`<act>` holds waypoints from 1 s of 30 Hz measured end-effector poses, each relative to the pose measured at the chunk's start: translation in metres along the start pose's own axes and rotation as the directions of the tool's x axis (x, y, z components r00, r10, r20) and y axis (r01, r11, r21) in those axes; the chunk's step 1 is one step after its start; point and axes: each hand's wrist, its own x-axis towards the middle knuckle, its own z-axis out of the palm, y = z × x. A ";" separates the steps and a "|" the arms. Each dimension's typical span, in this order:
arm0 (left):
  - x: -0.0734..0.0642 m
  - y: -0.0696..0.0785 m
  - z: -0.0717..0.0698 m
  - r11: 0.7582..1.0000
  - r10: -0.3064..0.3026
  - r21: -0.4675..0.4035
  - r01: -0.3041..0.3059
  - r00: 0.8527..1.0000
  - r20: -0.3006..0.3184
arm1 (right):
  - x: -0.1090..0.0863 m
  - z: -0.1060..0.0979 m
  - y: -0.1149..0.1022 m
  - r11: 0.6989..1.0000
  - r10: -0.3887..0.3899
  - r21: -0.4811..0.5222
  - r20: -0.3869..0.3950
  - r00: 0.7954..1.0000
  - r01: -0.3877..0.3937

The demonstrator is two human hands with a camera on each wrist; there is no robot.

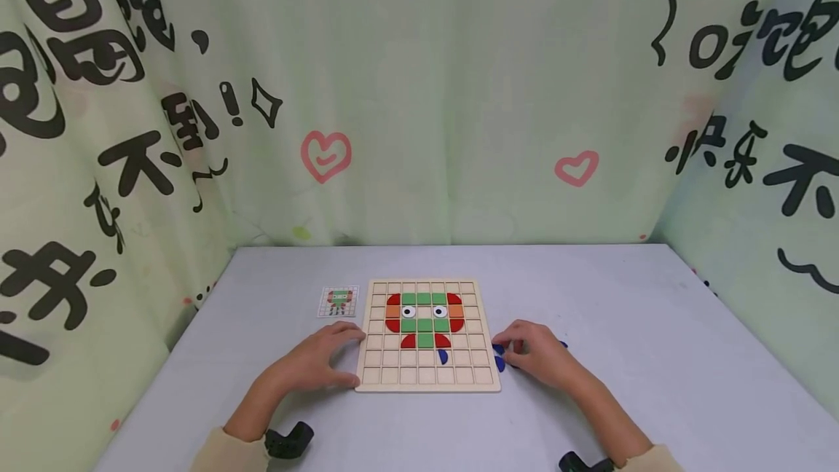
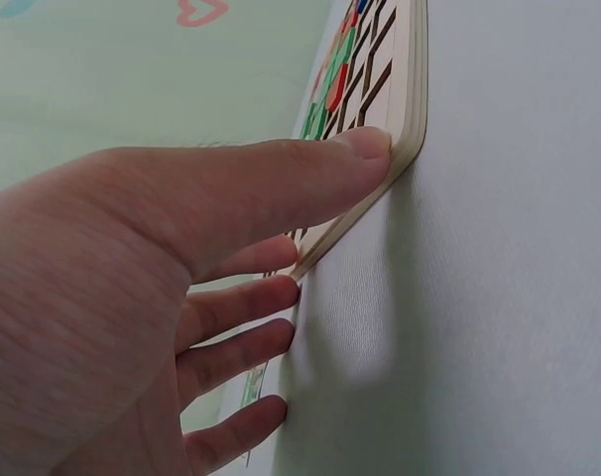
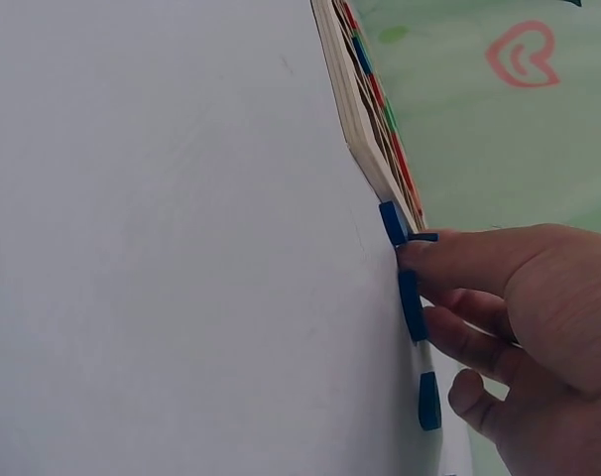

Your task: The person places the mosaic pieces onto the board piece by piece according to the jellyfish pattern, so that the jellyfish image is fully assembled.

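a wooden grid board (image 1: 429,377) is being steadied in the lower middle of the head view, lying flat on the pale table (image 1: 655,326). the board's left edge is being touched by the left hand (image 1: 314,363), whose fingers (image 2: 251,302) are lying nearly straight and slightly apart, the thumb pressed against the board's near corner in the left wrist view; nothing is being gripped. just to the right of the board, small blue pieces (image 3: 411,302) are being touched on the table by the right hand (image 1: 537,355); its fingers (image 3: 449,332) are being bent down over them, and one piece is being pressed by a fingertip, though whether any is being pinched cannot be told. on the board a figure is being shown in green, red, orange and white tiles (image 1: 424,315), with one blue piece (image 1: 443,357) set below it. a small pattern card (image 1: 339,301) is lying just left of the board's far corner. a pale green printed curtain (image 1: 419,93) is hanging behind the table.
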 end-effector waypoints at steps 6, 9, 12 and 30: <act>0.000 -0.001 0.000 1.000 -0.004 0.005 0.004 1.000 -0.005 | 0.001 -0.001 0.000 1.000 -0.021 0.023 0.002 1.000 0.021; -0.001 -0.002 0.000 1.000 -0.012 0.004 0.012 1.000 -0.009 | 0.001 -0.003 0.000 0.999 -0.024 0.030 0.021 0.999 0.024; 0.000 -0.002 0.000 1.000 -0.016 0.002 0.016 1.000 -0.011 | 0.002 -0.004 0.000 0.999 -0.023 0.024 0.031 0.999 0.023; 0.001 -0.001 0.001 1.000 0.015 0.013 -0.015 1.000 -0.005 | 0.001 0.001 0.000 0.999 -0.019 0.028 0.000 1.000 0.019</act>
